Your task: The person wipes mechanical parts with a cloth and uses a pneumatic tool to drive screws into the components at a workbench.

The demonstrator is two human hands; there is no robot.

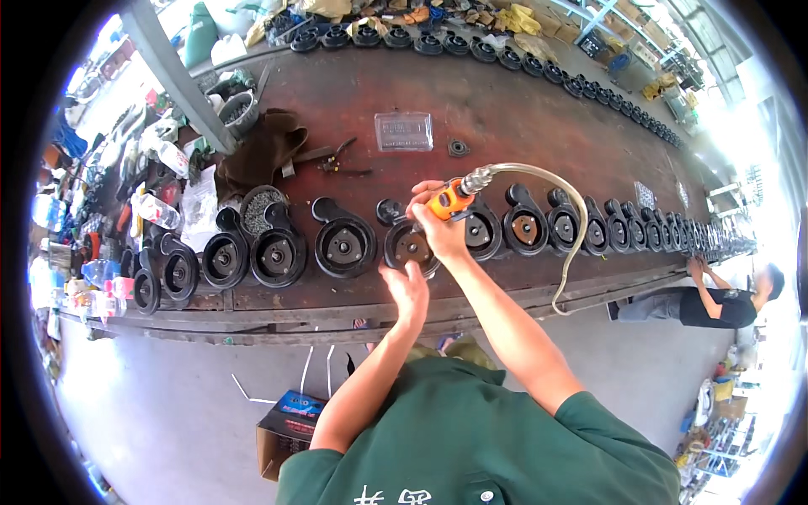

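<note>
My right hand (439, 229) is wrapped around an orange air-powered driver (451, 200), whose pale hose (566, 195) arcs off to the right. The tool is held over a black snail-shaped blower housing (396, 246) with a brown disc inside. Part of that housing and the tool's tip are hidden by my hands. At its near rim, my left hand (407, 290) grips the edge with thumb and fingers. Similar housings flank it: one on the left (344, 247) with a grey centre, and one on the right (526, 229) with a brown disc.
Several more housings line the near edge of the dark red table (337, 93), and another row (454, 42) lines its far edge. A bowl of small metal parts (263, 210), pliers (341, 156) and a clear plastic tray (404, 132) lie there. A co-worker (715, 305) stands at right.
</note>
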